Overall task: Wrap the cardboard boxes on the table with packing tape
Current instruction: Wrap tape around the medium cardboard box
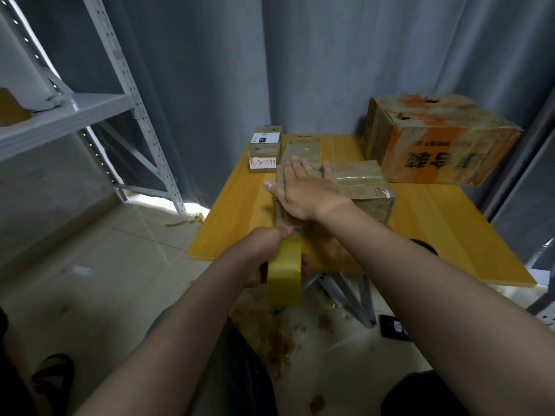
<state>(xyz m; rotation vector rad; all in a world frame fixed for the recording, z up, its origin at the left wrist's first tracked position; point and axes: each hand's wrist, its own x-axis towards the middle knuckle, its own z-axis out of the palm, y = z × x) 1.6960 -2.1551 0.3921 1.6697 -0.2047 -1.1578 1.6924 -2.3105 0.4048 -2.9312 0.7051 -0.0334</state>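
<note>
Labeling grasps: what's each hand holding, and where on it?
Left hand grips the tape roll around its side. Right hand holds nothing; it lies flat, palm down, on top of the cardboard box.

The brown cardboard box [357,187] being wrapped lies flat near the middle of the yellow worktop [435,223], its top and sides covered in glossy clear tape, with a strip running off its near left corner to the yellow roll of packing tape [283,271], which stands on edge at the near worktop edge. Two small stacked boxes [265,148] with white labels and a flat box [301,150] sit at the far edge, just behind it. A large orange-printed carton [435,139], taped and worn, occupies the far right corner.
</note>
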